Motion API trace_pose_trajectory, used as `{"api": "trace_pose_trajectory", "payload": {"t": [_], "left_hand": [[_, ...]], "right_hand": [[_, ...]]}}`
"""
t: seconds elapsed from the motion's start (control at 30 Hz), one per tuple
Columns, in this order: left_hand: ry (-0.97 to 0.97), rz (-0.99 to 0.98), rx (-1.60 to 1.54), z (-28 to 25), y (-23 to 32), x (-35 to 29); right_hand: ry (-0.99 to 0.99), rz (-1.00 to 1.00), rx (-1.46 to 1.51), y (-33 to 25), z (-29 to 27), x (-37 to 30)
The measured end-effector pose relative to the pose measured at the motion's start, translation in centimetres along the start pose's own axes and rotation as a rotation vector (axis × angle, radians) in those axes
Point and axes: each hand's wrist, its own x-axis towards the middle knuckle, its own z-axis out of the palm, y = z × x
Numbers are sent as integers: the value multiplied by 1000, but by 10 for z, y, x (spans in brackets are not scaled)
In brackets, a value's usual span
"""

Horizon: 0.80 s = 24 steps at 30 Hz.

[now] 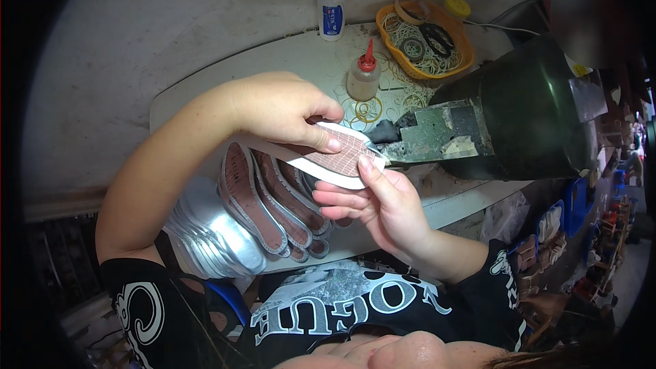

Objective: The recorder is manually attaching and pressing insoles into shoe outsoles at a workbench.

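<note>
Between my hands is a shoe insole (344, 157), brown with a pale grid pattern on its face and a white rim. My left hand (283, 111) grips its far side, the thumb pressed flat on the brown face. At the near right edge, my right hand (391, 208) pinches it with the thumb on top and the fingers underneath. The insole's right end meets the narrow tip of a worn green metal arm (427, 138) that juts from a dark green machine (529, 113). Exactly how that edge sits at the tip is hard to make out.
Close to me lie overlapping brown insoles with pleated rims (249, 198) and a stack of shiny silver sole-shaped pieces (222, 232). Farther back stand a red-tipped squeeze bottle (363, 80), a white bottle (331, 17) and a yellow basket (437, 72) of rubber bands and tape.
</note>
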Motion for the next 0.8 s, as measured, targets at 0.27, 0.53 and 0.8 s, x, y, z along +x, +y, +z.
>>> {"api": "trace_pose_trajectory", "payload": {"t": [0.27,0.53,0.8], "left_hand": [[206,-293,-425,48,20,-21],[230,-421,-726,70,39,-19],[460,-567,-1001,88,53,-9]], "right_hand": [[-13,-95,-94,3,-3,0],[15,-146,-234,-3,-11,4],[-150,-28,-194,7,-23,-14]]}}
